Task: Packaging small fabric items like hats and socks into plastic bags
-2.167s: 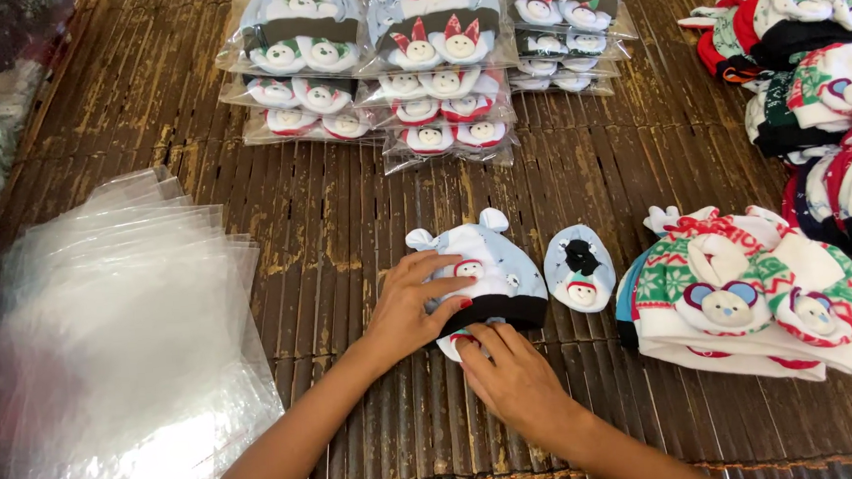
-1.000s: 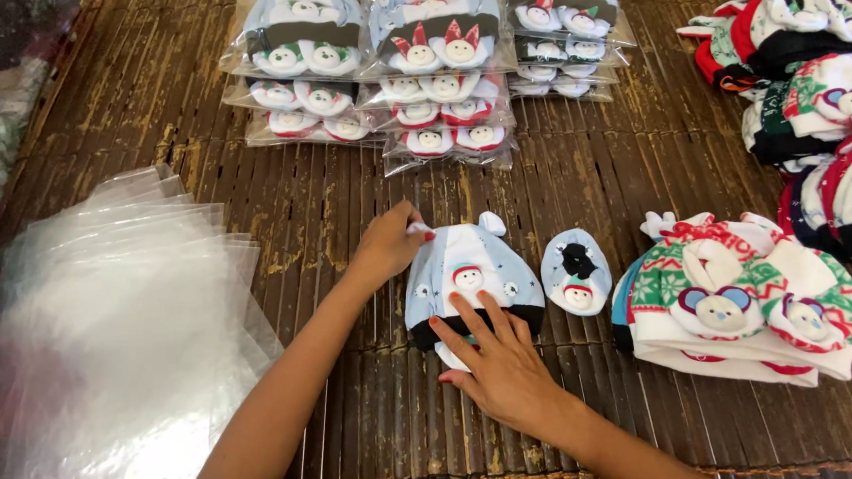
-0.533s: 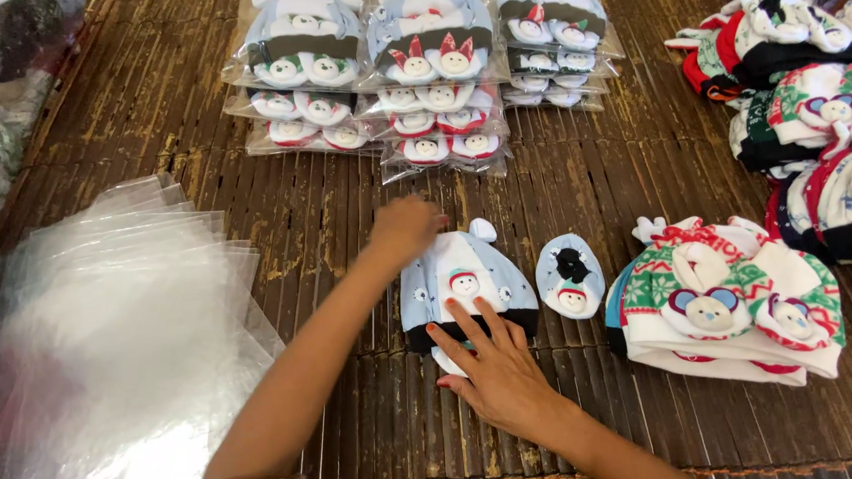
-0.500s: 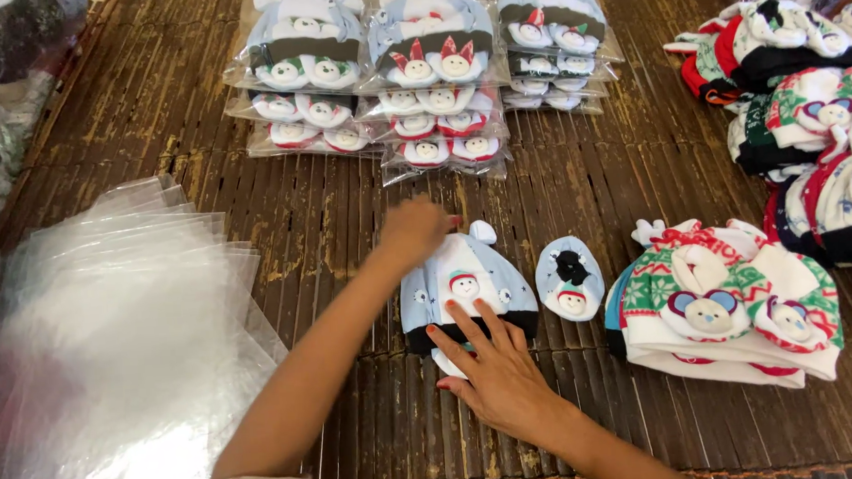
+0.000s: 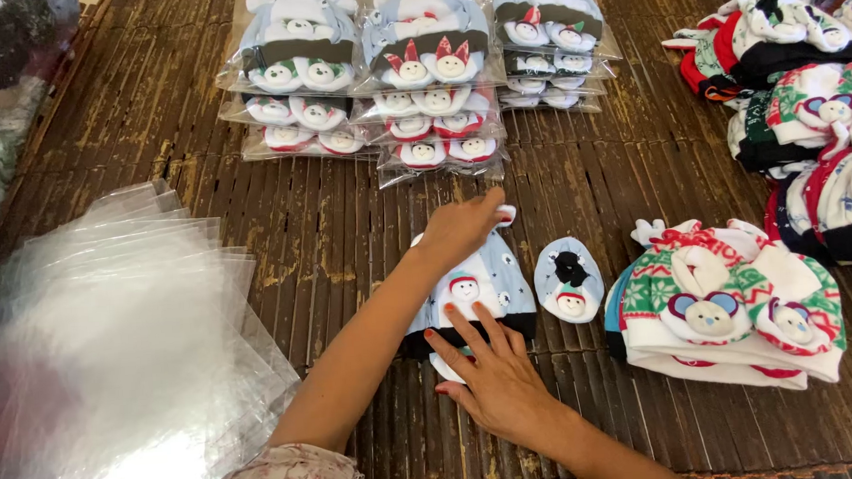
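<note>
Nearest the camera, the right hand (image 5: 497,382) lies flat with fingers spread, pressing on the dark lower band of a pale blue baby hat (image 5: 477,290) that rests on the brown slatted mat (image 5: 347,224); it grasps nothing, only holds the hat down, and a bit of white cloth peeks out under its fingers. Just beyond, the left hand (image 5: 460,230) reaches over the same hat and rests on its top end, fingers loosely curled around the tip; whether it pinches the fabric cannot be told. The hat thus lies between the two hands, touched at both ends, with one small snowman face showing on its front. Just to its right lies one small blue mitten-shaped piece (image 5: 568,281) with a penguin figure, apart from the hands. Further right sits one pile of knitted hats (image 5: 726,311) in red, green and white. To the left spreads a stack of clear plastic bags (image 5: 102,354). Farthest away stand three stacks of bagged hats (image 5: 417,65), and more loose hats (image 5: 807,93) heap at the far right.
</note>
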